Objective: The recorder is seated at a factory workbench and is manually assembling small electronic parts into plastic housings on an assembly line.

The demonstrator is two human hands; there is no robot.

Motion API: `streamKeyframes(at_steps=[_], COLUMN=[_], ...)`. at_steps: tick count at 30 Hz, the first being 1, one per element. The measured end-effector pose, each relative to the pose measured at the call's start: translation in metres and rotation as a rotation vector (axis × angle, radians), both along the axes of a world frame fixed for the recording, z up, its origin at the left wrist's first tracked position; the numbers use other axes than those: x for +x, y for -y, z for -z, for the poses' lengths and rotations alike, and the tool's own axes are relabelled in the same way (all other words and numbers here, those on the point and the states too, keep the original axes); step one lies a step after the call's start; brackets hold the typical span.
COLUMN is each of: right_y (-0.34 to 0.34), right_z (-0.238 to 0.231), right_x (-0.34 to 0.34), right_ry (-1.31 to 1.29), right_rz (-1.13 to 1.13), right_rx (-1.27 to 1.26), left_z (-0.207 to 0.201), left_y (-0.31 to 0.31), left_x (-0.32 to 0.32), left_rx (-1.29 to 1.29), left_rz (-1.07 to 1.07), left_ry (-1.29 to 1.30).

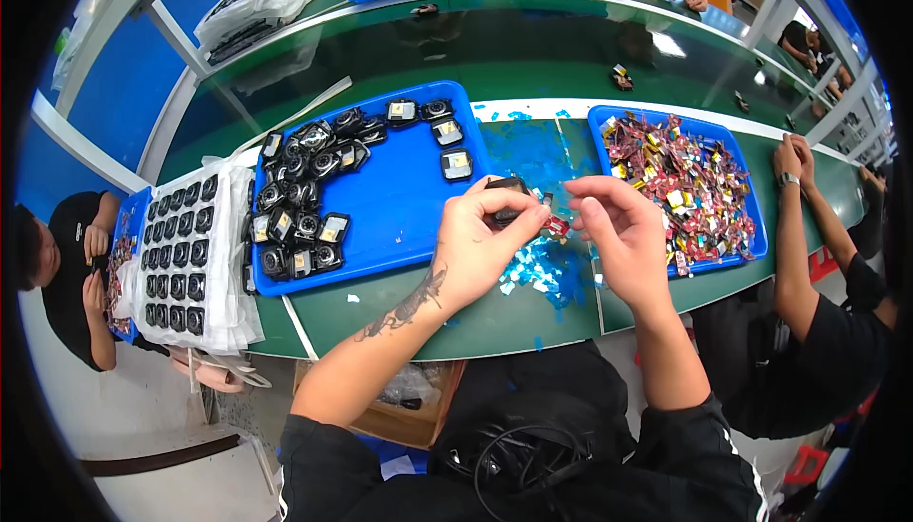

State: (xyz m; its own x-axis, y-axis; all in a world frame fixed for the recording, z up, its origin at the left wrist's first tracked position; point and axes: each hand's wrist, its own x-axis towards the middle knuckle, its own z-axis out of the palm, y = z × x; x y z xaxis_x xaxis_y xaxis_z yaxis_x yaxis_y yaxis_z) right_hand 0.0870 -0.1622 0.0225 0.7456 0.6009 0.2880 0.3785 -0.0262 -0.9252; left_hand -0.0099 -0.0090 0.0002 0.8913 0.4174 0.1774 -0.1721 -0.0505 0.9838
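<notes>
My left hand (480, 241) is closed on a small black camera housing (507, 187), thumb and forefinger pinching it over the middle of the bench. A small red circuit board (555, 225) sticks out past the thumb tip; whether it is joined to the housing is hidden. Close by on the right, my right hand (623, 241) has its fingers bent and apart, with nothing visible between them. Below both hands, blue and white film scraps (533, 270) lie scattered on the green bench top (428, 318).
A blue tray (380, 227) at left holds several black camera units (304, 165). Another blue tray (756, 222) at right is heaped with red circuit boards (666, 184). Stacked white trays (223, 275) stand far left. A green conveyor belt (533, 56) runs beyond; co-workers sit on both sides.
</notes>
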Motion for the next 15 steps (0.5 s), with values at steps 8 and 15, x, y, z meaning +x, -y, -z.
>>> streamKeyframes(at_steps=[8, 15], right_y=[-0.002, -0.005], right_z=[0.005, -0.001], right_x=[0.0, -0.01], right_ry=[-0.206, 0.064], right_rz=[-0.136, -0.059], right_rx=[0.121, 0.036], left_z=[-0.002, 0.001], left_y=[0.007, 0.006], left_x=[-0.002, -0.001], left_rx=[0.072, -0.236], left_rz=[0.112, 0.263], left_ry=[0.035, 0.109])
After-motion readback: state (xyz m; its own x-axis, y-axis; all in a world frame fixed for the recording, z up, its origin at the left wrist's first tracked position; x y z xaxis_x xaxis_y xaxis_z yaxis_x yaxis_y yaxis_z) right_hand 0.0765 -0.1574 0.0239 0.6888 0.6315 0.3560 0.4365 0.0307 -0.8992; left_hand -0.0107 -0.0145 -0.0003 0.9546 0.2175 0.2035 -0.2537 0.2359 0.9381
